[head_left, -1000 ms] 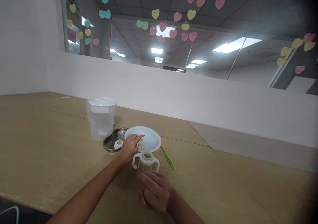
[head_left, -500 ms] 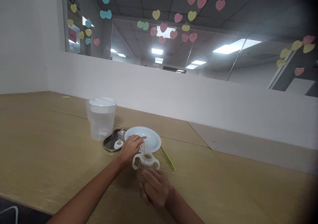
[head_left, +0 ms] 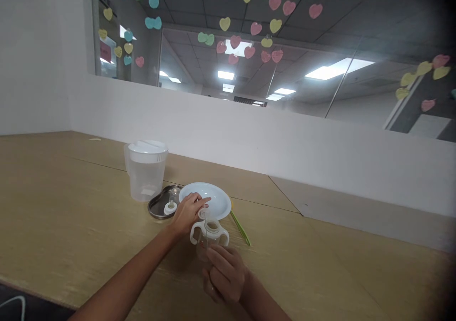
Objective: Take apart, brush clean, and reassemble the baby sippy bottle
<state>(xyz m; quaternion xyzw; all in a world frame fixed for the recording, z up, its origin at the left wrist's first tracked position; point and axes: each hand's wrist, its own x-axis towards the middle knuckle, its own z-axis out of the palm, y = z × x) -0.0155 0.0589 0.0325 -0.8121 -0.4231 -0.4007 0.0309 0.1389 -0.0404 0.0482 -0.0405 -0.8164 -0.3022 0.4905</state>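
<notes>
A clear bottle with two white handles stands upright on the table, its round mouth uncovered. My left hand is just behind its left handle, closed at the edge of a small translucent round piece, with the index finger stretched over the plate. A thin rod runs from that piece down in front of the bottle. My right hand pinches the rod's lower part; its end is hidden by the fingers. Under and behind my left hand is a white plate.
A kidney-shaped metal tray holds a bottle teat with a white collar. Behind it stands a lidded clear pitcher. A green-handled brush or utensil lies right of the plate. A white wall closes the table's back.
The translucent piece and rod shift slightly right, then a little back left. My right hand makes small movements near the bottle. The bottle, plate, tray and pitcher stay in place.
</notes>
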